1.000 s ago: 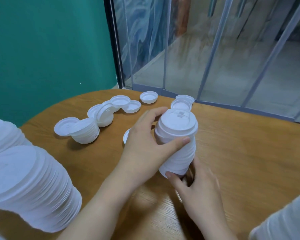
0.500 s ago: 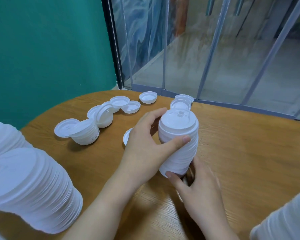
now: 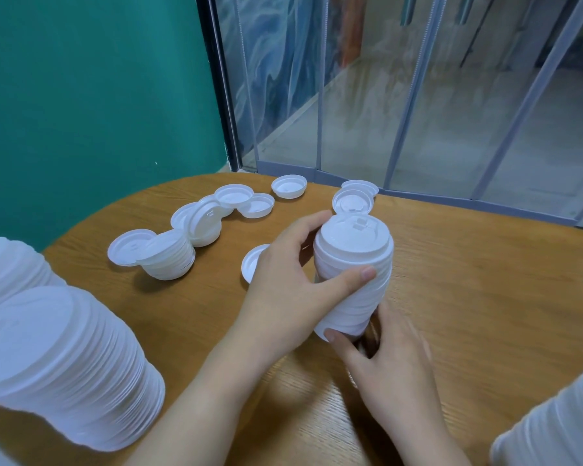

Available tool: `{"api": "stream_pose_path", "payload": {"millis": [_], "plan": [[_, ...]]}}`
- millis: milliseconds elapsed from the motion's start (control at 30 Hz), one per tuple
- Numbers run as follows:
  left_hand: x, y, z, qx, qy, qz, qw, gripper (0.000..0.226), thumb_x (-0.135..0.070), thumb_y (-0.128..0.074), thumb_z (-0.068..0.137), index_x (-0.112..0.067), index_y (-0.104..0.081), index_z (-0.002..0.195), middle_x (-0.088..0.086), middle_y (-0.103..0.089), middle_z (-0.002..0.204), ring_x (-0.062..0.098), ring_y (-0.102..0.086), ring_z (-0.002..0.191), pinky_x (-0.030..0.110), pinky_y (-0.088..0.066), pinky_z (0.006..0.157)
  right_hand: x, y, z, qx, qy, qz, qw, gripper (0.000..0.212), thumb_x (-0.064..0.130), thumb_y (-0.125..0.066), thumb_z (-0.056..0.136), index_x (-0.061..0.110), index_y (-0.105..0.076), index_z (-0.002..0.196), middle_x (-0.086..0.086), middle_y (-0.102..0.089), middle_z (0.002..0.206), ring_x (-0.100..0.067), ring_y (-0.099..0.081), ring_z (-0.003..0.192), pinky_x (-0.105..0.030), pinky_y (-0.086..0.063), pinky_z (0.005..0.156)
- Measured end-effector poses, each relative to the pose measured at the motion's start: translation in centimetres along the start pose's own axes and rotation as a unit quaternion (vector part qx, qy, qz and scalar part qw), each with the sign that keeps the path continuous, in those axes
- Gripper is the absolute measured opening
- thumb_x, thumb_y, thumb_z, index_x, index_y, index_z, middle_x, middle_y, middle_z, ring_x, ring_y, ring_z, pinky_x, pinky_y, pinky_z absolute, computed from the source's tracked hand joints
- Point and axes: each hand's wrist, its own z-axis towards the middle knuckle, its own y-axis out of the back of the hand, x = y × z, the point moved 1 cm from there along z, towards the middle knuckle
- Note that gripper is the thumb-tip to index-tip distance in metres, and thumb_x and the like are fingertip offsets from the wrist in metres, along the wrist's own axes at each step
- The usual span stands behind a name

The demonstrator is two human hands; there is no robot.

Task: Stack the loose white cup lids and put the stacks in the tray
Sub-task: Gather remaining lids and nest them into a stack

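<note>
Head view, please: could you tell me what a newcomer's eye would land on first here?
First, the tall stack of white lids at centre, gripped by the left hand around its side and the right hand at its base. Next, the big lid stacks at near left, then the loose lids scattered across the far wooden table.

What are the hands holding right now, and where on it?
A stack of white cup lids: the left hand wraps its upper side, and the right hand grips its bottom end.
</note>
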Motion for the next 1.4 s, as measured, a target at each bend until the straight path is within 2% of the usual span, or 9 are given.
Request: {"api": "stream_pose_path", "payload": {"millis": [167, 367, 533, 700, 833, 1100, 1267, 1333, 1400], "plan": [[0.4, 0.1, -0.1, 0.011, -0.011, 0.02, 1.0, 0.065, -0.031, -0.091, 0.075, -0.036, -0.058, 0.131, -0.025, -0.067, 0.124, -0.008, -0.059, 0.12, 0.008, -0.044, 0.098, 0.0, 0.1, -0.1, -0.001, 0.005, -0.008, 1.0, 0.05, 0.073, -0.056, 0.071, 0.039, -0.053, 0.108, 0.017, -0.059, 0.091, -0.012, -0.056, 0.096, -0.044, -0.045, 0.093], [0.8, -0.3, -0.3, 0.001, -0.038, 0.075, 0.996, 0.066, -0.038, -0.087, 0.08, -0.04, -0.051, 0.135, -0.025, -0.06, 0.13, -0.005, -0.054, 0.125, 0.009, -0.042, 0.1, 0.0, 0.0, -0.2, -0.012, 0.013, -0.028, 0.999, 0.044, 0.065, -0.071, 0.076, 0.037, -0.053, 0.106, 0.018, -0.058, 0.09, -0.014, -0.056, 0.094, -0.042, -0.044, 0.09], [0.8, -0.4, -0.2, -0.009, -0.049, 0.082, 0.995, 0.066, -0.038, -0.087, 0.081, -0.044, -0.048, 0.134, -0.024, -0.059, 0.13, -0.005, -0.053, 0.125, 0.008, -0.041, 0.099, 0.1, 0.0, -0.2, -0.01, 0.013, -0.03, 0.999, 0.049, 0.064, -0.071, 0.077, 0.036, -0.055, 0.114, 0.018, -0.059, 0.094, -0.013, -0.056, 0.099, -0.042, -0.043, 0.095], [0.9, -0.4, -0.1, -0.006, -0.054, 0.088, 0.995, 0.072, -0.041, -0.086, 0.081, -0.035, -0.051, 0.144, -0.024, -0.056, 0.133, -0.006, -0.051, 0.127, 0.007, -0.039, 0.099, 0.3, 0.1, -0.2, -0.01, 0.012, -0.03, 0.999, 0.046, 0.062, -0.073, 0.077, 0.038, -0.053, 0.111, 0.018, -0.058, 0.092, -0.013, -0.055, 0.096, -0.041, -0.043, 0.092], [0.7, -0.3, -0.1, -0.001, -0.037, 0.071, 0.997, 0.072, -0.041, -0.086, 0.08, -0.044, -0.048, 0.14, -0.027, -0.057, 0.132, -0.009, -0.051, 0.126, 0.005, -0.039, 0.098, 0.4, 0.2, -0.2, -0.012, 0.015, -0.02, 1.0, 0.044, 0.061, -0.071, 0.077, 0.039, -0.053, 0.109, 0.021, -0.057, 0.09, -0.009, -0.052, 0.092, -0.04, -0.043, 0.093], [1.6, 0.9, -0.1, 0.015, 0.003, 0.025, 1.0, 0.104, -0.055, -0.095, 0.058, -0.035, -0.047, 0.148, -0.024, -0.058, 0.138, -0.007, -0.054, 0.127, 0.02, -0.047, 0.107, 0.7, 0.4, -0.3, -0.01, 0.011, -0.014, 1.0, 0.042, 0.059, -0.074, 0.077, 0.039, -0.053, 0.108, 0.02, -0.06, 0.092, -0.01, -0.054, 0.095, -0.039, -0.041, 0.092], [3.7, 2.8, -0.2, -0.045, -0.033, 0.081, 0.995, 0.07, -0.057, -0.069, 0.082, -0.03, -0.052, 0.144, -0.017, -0.061, 0.137, 0.002, -0.055, 0.129, 0.025, -0.045, 0.106, 0.7, 0.5, -0.3, -0.008, 0.009, -0.013, 1.0, 0.041, 0.059, -0.075, 0.076, 0.036, -0.053, 0.102, 0.02, -0.058, 0.087, -0.009, -0.051, 0.088, -0.044, -0.044, 0.091], [5.8, 3.2, -0.2, -0.074, -0.013, 0.162, 0.984, 0.056, -0.044, -0.07, 0.089, -0.027, -0.057, 0.141, -0.016, -0.061, 0.136, 0.002, -0.053, 0.128, 0.031, -0.044, 0.109, 0.8, 0.5, -0.3, -0.005, 0.006, -0.01, 1.0, 0.04, 0.058, -0.075, 0.076, 0.037, -0.052, 0.101, 0.021, -0.057, 0.086, -0.01, -0.051, 0.088, -0.045, -0.045, 0.091], [7.9, 3.2, -0.2, -0.073, 0.026, 0.248, 0.966, 0.057, -0.037, -0.077, 0.089, -0.025, -0.058, 0.142, -0.012, -0.058, 0.142, 0.007, -0.046, 0.134, 0.04, -0.038, 0.116, 0.9, 0.6, -0.3, -0.002, 0.003, -0.009, 1.0, 0.039, 0.058, -0.075, 0.076, 0.036, -0.052, 0.1, 0.019, -0.057, 0.085, -0.012, -0.052, 0.089, -0.046, -0.045, 0.09]]}}
